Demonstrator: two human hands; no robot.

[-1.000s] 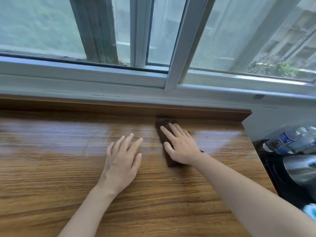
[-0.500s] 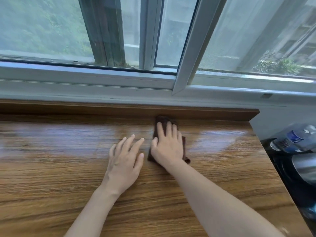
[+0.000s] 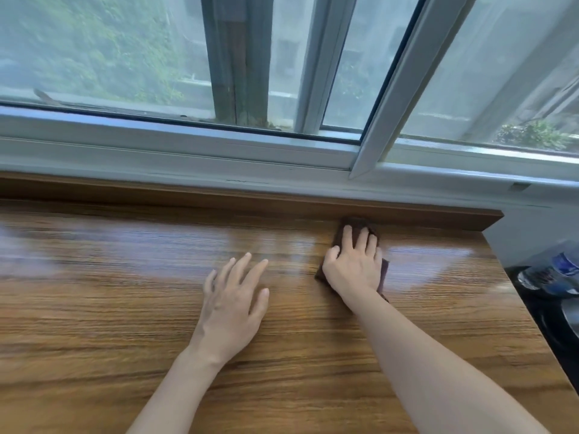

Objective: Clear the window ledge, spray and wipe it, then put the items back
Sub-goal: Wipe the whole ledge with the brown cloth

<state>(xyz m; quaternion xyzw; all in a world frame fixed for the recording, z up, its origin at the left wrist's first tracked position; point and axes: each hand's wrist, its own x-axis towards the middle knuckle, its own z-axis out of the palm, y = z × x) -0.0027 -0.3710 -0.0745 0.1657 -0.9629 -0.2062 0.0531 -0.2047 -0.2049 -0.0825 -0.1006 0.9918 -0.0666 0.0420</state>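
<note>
The wide wooden window ledge point(image 3: 109, 324) fills the view, glossy with pale reflections. A dark brown cloth point(image 3: 357, 225) lies on it near the raised back lip, towards the right end. My right hand point(image 3: 354, 267) presses flat on the cloth with straight fingers, and most of the cloth is hidden under it. My left hand point(image 3: 232, 302) rests flat on the bare wood to the left of the cloth, fingers spread, holding nothing.
A white sliding window frame point(image 3: 188, 148) runs along behind the ledge. Beyond the ledge's right edge, lower down, lie a clear plastic bottle with a blue label point(image 3: 554, 270) and dark items point(image 3: 557, 327).
My right hand slid the cloth left towards my left hand, then back to the right and up against the back lip. My left hand stayed in place on the wood.
</note>
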